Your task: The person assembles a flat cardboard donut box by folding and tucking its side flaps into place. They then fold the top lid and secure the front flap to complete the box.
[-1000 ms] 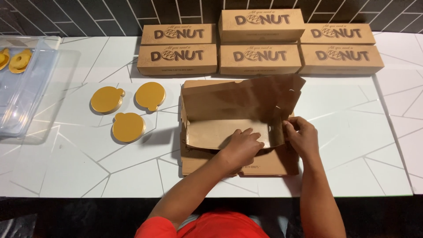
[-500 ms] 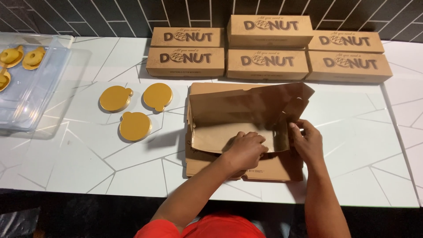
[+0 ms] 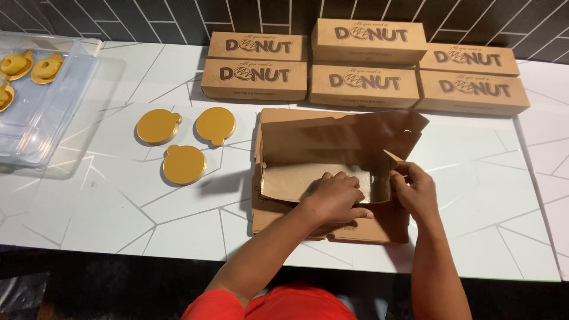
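Item, as I log it from my remote seat: one brown cardboard pastry box (image 3: 332,154), half erected, lying on top of a stack of flat box blanks (image 3: 278,216) on the white marble-pattern counter (image 3: 118,207). Compared with half a second and a second ago, the tall back panel stands about as it did, while the left hand (image 3: 335,198) has slid further right along the front wall and now lies palm-down over its upper edge, fingers spread and pressing rather than closed around anything. The right hand (image 3: 415,192) has stayed at the right end of the box, thumb and fingertips pinched on the small side flap (image 3: 394,163); the pinch looks narrow, holding that flap and nothing else. I read the change as the front wall being held down while the right corner is folded in, so the box is partly formed, its right end not yet locked. Also present: three round gold cake boards (image 3: 184,165) with little tabs, lying apart to the left of the box; a clear plastic tray (image 3: 41,124) at the far left edge holding yellow ring pastries (image 3: 46,67) on gold boards; six closed printed boxes (image 3: 367,77) in stacked rows along the dark tiled wall (image 3: 148,18), untouched across all three pictures.
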